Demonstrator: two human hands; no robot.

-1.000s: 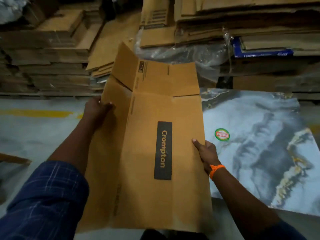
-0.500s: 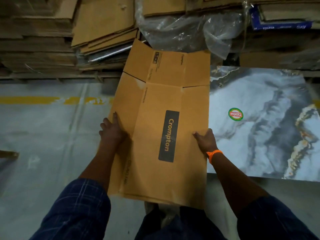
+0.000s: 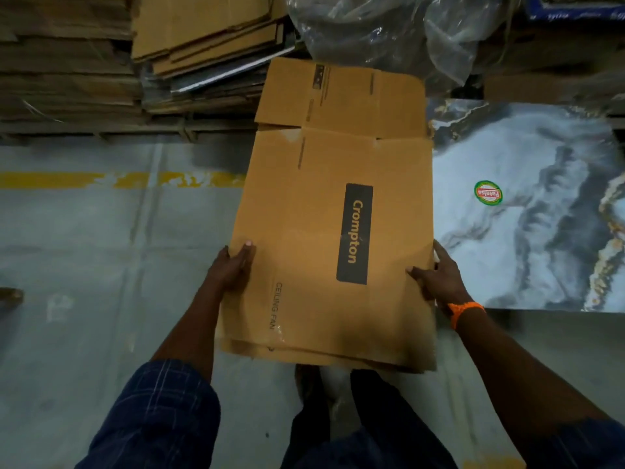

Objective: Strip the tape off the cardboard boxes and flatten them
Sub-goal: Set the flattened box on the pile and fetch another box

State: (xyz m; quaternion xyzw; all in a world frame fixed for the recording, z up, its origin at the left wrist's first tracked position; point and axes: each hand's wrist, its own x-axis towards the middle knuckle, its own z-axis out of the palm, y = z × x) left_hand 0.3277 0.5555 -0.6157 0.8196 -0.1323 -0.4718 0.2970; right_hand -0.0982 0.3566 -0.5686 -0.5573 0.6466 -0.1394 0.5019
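Holding the collapsed cardboard box by its long edges, low over the floor, right edge above the marbled slab. Gripping the left edge with the left hand, fingers curled onto the top face; pinching the right edge with the right hand, thumb on top (fingers beneath hidden). Best to squeeze both sides evenly, square up the layers, check the near end for leftover tape, then lay it flat without letting the panels spring open.
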